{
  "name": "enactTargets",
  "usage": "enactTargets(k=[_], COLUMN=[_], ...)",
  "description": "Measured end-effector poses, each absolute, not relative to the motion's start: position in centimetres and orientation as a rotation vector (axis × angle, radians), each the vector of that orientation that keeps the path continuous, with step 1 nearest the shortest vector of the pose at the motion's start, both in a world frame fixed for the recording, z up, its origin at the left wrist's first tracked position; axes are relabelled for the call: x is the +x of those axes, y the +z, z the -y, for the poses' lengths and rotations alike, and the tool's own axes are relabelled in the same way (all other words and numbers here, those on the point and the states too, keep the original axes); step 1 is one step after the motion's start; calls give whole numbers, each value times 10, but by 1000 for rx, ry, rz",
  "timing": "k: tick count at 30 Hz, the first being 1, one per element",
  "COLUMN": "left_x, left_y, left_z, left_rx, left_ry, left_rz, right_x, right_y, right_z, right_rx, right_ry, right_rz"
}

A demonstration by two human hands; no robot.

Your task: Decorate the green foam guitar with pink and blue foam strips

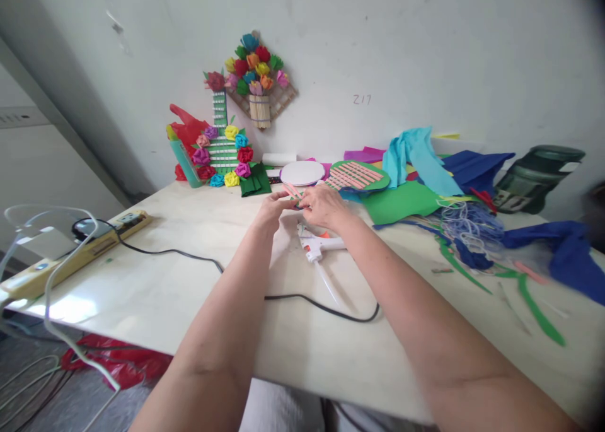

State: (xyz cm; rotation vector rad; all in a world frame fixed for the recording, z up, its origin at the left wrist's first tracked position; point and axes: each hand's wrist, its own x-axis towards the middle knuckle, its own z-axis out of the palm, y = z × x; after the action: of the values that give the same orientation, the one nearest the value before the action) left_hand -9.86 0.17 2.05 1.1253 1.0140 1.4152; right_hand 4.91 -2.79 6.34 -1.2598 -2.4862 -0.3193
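Note:
Near the middle of the table, a green piece with pink strips (357, 175) reaches back and to the right from my hands. My left hand (275, 207) grips its near narrow end from the left, fingers closed. On the right side of that end, my right hand (324, 205) pinches it with thumb and fingers together. Just below my hands, a white glue gun (316, 246) with orange parts lies on the table, a clear glue stick (328, 280) pointing toward me. A white oval piece (302, 173) rests behind my hands.
Paper-flower crafts (224, 154) and a glue bottle (184, 161) stand at back left. A black cable crosses the table (165, 318) from a power strip (75, 255). Right are coloured sheets (401, 202), tangled string (467, 224), green scraps and a dark green bottle (534, 180).

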Motion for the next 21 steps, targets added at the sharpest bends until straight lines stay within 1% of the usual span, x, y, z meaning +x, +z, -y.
enactTargets(k=[5,9,15,21], left_x=[-100,-101,-99,-100], left_y=[19,18,22,26], left_z=[-5,-6,-1,-1], left_rx=[1081,1074,991,989], left_ry=[1437,1445,1438,1324], left_rz=[-1078,-1093,-1090,-1268], right_x=[50,54,66,74], right_y=[58,61,68,58], right_z=[22,19,29,30], right_rx=[-1175,-1169,-1585,-1749], right_ry=[-241,-144,1,318], right_rz=[2430,2196,1814,1658])
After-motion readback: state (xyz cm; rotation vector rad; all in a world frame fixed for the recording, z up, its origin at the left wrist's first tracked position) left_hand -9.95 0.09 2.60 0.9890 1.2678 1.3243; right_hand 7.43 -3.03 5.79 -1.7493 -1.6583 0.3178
